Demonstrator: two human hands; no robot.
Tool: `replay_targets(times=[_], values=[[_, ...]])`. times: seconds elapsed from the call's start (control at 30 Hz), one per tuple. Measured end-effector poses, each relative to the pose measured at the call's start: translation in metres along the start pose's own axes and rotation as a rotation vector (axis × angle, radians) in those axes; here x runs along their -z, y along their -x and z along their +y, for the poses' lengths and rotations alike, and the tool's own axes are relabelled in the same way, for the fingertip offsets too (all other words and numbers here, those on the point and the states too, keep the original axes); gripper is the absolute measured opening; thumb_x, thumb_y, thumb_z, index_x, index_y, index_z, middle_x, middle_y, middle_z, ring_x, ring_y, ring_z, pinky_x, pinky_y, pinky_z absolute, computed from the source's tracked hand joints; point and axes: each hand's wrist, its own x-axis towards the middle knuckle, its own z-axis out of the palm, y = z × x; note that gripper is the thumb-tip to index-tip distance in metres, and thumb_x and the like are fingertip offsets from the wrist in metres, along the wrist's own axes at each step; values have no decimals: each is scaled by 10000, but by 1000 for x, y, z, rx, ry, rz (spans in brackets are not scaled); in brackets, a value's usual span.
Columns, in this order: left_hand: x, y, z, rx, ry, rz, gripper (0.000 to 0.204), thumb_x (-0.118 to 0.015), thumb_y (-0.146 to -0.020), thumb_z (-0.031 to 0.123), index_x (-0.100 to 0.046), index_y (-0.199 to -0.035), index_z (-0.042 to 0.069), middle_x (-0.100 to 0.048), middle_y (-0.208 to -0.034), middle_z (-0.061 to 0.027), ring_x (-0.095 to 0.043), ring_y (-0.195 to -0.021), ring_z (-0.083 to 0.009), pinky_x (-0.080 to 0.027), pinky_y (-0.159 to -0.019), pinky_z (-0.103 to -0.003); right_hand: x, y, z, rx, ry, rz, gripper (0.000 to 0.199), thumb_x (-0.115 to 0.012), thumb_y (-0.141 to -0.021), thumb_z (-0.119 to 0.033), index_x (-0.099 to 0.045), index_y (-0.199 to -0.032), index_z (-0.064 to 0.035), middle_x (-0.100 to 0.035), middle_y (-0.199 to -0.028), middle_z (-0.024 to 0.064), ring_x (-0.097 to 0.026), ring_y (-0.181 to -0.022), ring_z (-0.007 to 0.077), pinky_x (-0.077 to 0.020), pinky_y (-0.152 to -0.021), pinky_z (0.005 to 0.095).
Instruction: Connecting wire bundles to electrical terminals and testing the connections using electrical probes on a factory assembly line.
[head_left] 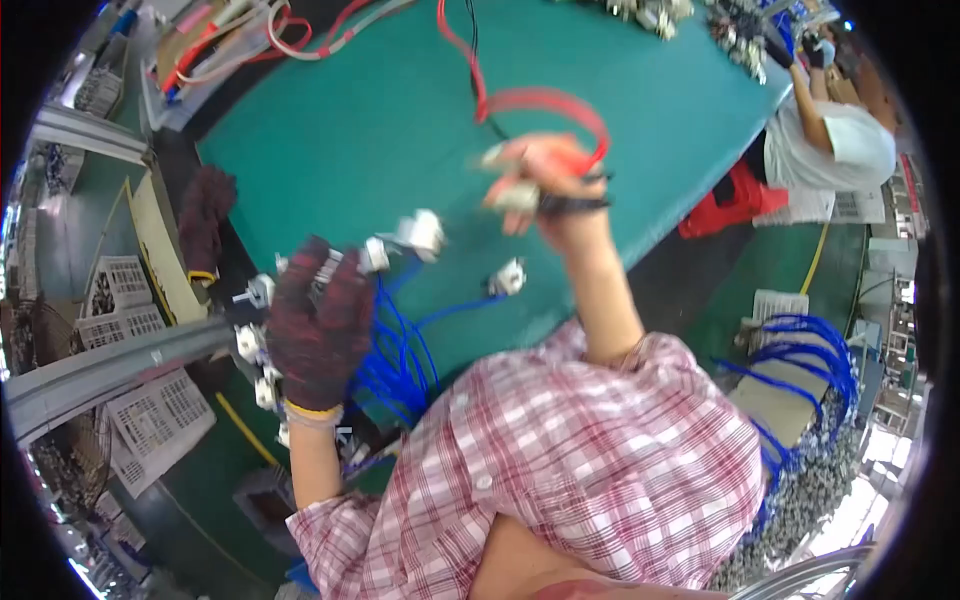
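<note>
The left hand (322,335) wears a dark red and black knitted glove with a yellow edge, and its fingers are bent a little, with a small silver-and-white piece (326,270) showing between them. The bare right hand (545,180) has curled fingers, and a loop of shiny red hose (552,98) comes down to it. The left hand is seen from the back and the right hand is blurry, so I cannot tell how far closed they are or whether either holds anything firmly. The left hand points up, near a small white plastic plug (375,254) and beside thin bright blue cables (400,350). The right hand is over the flat green table top (350,150), fingers pointing left.
</note>
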Motion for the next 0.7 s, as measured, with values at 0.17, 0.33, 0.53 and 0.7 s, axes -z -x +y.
replay_targets(times=[0.17, 0.33, 0.53, 0.7], values=[[12, 3, -31, 150, -320, -30, 268, -650, -840, 157, -602, -1100, 109, -605, -1047, -120, -601, -970, -299, -493, -802, -428, 16, -12, 20, 31, -32, 172, 278, -532, -945, -211, -614, -1034, 39, -679, -773, 174, -608, -499, 172, -478, -422, 217], [-17, -24, -21, -2, -272, -201, 257, -647, -820, 273, -630, -992, 81, -616, -996, -96, -593, -955, -275, -459, -847, -408, 24, 3, 30, -20, -25, 249, 282, -541, -941, -213, -615, -1034, 43, -680, -770, 171, -613, -508, 169, -475, -422, 214], [-21, -51, 7, 86, -407, -473, 560, -688, -733, 431, -601, -1167, 87, -604, -1047, -118, -553, -1050, -295, -398, -948, -445, 16, -3, 32, -54, 24, 216, 283, -550, -939, -208, -621, -1038, 47, -681, -765, 166, -612, -511, 159, -465, -432, 214], [-62, -49, -16, -153, -398, -413, 684, -716, -687, 483, -557, -1240, 114, -593, -1142, -127, -482, -1184, -322, -251, -1086, -543, 3, -4, 36, -105, 56, 187, 269, -546, -942, -188, -629, -1033, 51, -679, -759, 164, -612, -514, 157, -461, -436, 218]])
